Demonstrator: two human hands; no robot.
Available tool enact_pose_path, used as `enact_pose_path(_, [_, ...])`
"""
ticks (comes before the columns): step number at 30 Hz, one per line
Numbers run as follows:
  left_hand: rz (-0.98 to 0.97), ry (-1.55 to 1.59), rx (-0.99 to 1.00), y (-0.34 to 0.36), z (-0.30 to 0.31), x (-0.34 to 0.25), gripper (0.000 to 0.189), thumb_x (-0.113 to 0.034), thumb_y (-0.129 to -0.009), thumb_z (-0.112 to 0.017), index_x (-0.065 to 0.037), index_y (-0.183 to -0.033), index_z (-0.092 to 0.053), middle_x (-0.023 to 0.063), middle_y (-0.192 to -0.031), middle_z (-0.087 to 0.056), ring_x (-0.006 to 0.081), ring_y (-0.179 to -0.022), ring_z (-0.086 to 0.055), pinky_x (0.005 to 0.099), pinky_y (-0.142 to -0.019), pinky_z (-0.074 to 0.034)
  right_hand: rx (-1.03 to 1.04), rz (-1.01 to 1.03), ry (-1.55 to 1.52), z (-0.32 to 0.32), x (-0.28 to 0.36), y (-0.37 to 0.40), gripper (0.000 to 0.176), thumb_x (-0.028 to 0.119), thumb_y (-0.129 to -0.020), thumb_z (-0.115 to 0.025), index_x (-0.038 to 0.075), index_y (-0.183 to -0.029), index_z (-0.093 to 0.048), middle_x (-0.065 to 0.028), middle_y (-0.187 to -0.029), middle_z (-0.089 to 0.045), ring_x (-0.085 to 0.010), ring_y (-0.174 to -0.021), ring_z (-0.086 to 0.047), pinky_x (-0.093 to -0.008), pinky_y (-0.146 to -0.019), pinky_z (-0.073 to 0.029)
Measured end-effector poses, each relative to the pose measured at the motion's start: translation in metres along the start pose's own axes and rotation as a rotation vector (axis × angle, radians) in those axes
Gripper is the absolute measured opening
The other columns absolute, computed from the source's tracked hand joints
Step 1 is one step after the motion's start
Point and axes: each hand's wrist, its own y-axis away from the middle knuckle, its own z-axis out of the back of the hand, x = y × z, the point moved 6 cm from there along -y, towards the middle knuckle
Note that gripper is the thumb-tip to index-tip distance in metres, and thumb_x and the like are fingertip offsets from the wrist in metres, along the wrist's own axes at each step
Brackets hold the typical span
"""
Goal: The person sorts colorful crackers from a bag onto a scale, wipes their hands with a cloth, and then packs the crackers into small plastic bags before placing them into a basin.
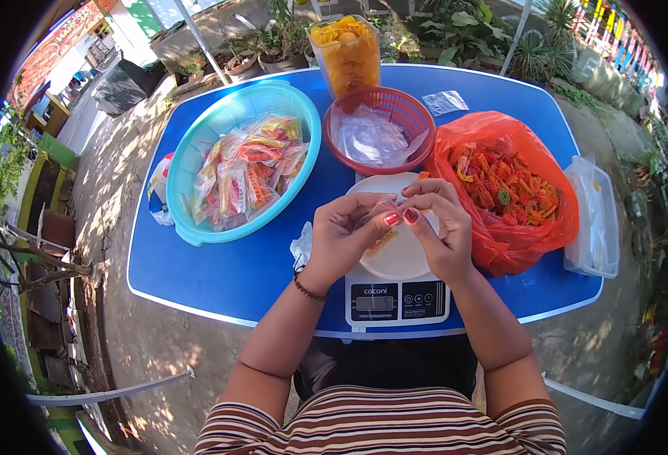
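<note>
My left hand (pixel 349 231) and my right hand (pixel 441 227) meet over a white plate (pixel 400 267). Thumbs and fingers of both are pinched together at the top edge of a small clear plastic bag (pixel 381 243). Something yellowish shows inside the bag, partly hidden by my left hand. Under the plate is a white kitchen scale (pixel 397 301) with a dark display and buttons. Just right of my right hand, a red plastic bag (pixel 470 246) gapes wide, full of orange and red crinkled snack pieces (pixel 504 182).
A turquoise basket (pixel 184 216) of filled snack packets (pixel 247 178) stands at left. Beyond the plate, a red basket (pixel 416 114) holds empty clear bags (pixel 370 136). A tub of yellow chips (pixel 347 57) stands behind it. At right lies a clear plastic box (pixel 603 227) on the blue table (pixel 220 277).
</note>
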Motion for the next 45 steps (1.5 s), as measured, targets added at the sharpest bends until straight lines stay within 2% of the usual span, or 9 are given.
enact_pose_path(3, [-0.022,0.016,0.014,0.001,-0.002,-0.002,0.034,-0.007,-0.091,-0.074,0.006,-0.121,-0.065,0.0122,-0.107,-0.073,0.0103,-0.094,-0.069,0.0218,-0.081,-0.056,0.075,0.054,0.113,-0.002,0.011,-0.002,0.019,0.014,-0.091,-0.066,0.003,-0.105,-0.070,-0.0101,-0.110,-0.064,-0.0263,-0.104,-0.057,-0.0372,-0.090,-0.045])
enact_pose_path(6, [-0.062,0.024,-0.011,-0.001,-0.003,-0.005,0.030,-0.009,-0.095,-0.070,0.006,-0.120,-0.065,0.0122,-0.107,-0.073,0.0117,-0.095,-0.070,0.0232,-0.082,-0.056,-0.096,-0.067,-0.117,0.008,0.002,-0.005,0.022,0.010,-0.087,-0.067,0.004,-0.107,-0.070,-0.0103,-0.115,-0.063,-0.0296,-0.106,-0.057,-0.0390,-0.091,-0.045])
enact_pose_path(9, [-0.064,0.043,-0.045,-0.004,0.003,-0.007,0.026,-0.014,-0.099,-0.065,0.005,-0.118,-0.065,0.0124,-0.107,-0.073,0.0143,-0.097,-0.071,0.0256,-0.084,-0.057,-0.071,0.033,0.428,0.017,-0.005,-0.008,0.028,0.006,-0.082,-0.067,0.004,-0.110,-0.069,-0.0121,-0.120,-0.061,-0.0323,-0.106,-0.057,-0.0405,-0.092,-0.046])
enact_pose_path(15, [-0.029,0.256,-0.072,-0.007,0.010,-0.005,0.026,-0.019,-0.103,-0.059,0.004,-0.114,-0.065,0.0115,-0.106,-0.072,0.0185,-0.097,-0.073,0.0285,-0.088,-0.057,0.030,-0.021,0.792,-0.001,-0.006,-0.004,0.034,0.000,-0.080,-0.065,0.005,-0.113,-0.068,-0.0139,-0.113,-0.064,-0.0319,-0.099,-0.060,-0.0422,-0.095,-0.047])
enact_pose_path(21, [-0.019,0.305,-0.079,-0.007,0.009,-0.006,0.025,-0.018,-0.103,-0.059,0.004,-0.114,-0.065,0.0112,-0.106,-0.072,0.0182,-0.096,-0.073,0.0282,-0.089,-0.056,0.105,-0.073,0.550,-0.005,-0.008,-0.005,0.036,-0.004,-0.081,-0.064,0.003,-0.116,-0.066,-0.0156,-0.113,-0.063,-0.0299,-0.095,-0.063,-0.0389,-0.088,-0.051])
enact_pose_path(27, [-0.019,0.092,-0.059,-0.005,0.007,-0.007,0.021,-0.010,-0.100,-0.062,0.005,-0.114,-0.065,0.0128,-0.103,-0.074,0.0164,-0.094,-0.072,0.0279,-0.085,-0.058,-0.236,0.004,-0.076,0.018,-0.005,-0.002,0.031,-0.009,-0.089,-0.065,-0.004,-0.120,-0.062,-0.0148,-0.118,-0.060,-0.0185,-0.105,-0.066,-0.0284,-0.092,-0.055])
enact_pose_path(30, [-0.034,0.019,-0.079,-0.003,0.005,-0.008,0.021,-0.004,-0.096,-0.067,0.006,-0.113,-0.065,0.0142,-0.100,-0.074,0.0169,-0.093,-0.073,0.0273,-0.084,-0.059,-0.386,-0.009,-0.340,0.024,-0.002,0.000,0.030,-0.007,-0.092,-0.065,-0.006,-0.121,-0.061,-0.0141,-0.127,-0.056,-0.0173,-0.110,-0.063,-0.0300,-0.098,-0.054])
enact_pose_path(34, [-0.025,-0.041,-0.080,0.000,0.002,-0.009,0.023,0.000,-0.091,-0.071,0.007,-0.113,-0.065,0.0153,-0.100,-0.074,0.0178,-0.096,-0.073,0.0286,-0.084,-0.060,-0.303,-0.264,-0.628,0.013,-0.019,0.004,0.028,-0.004,-0.092,-0.067,-0.006,-0.119,-0.062,-0.0147,-0.121,-0.065,-0.0176,-0.109,-0.065,-0.0294,-0.097,-0.054])
enact_pose_path(45, [-0.195,-0.278,-0.148,0.004,0.002,-0.016,0.028,0.002,-0.087,-0.075,0.007,-0.113,-0.066,0.0139,-0.102,-0.073,0.0163,-0.094,-0.072,0.0267,-0.084,-0.060,-0.307,-0.198,-0.791,0.012,-0.018,0.001,0.022,0.003,-0.095,-0.068,-0.004,-0.114,-0.058,-0.0161,-0.106,-0.070,-0.0174,-0.094,-0.070,-0.0295,-0.084,-0.058])
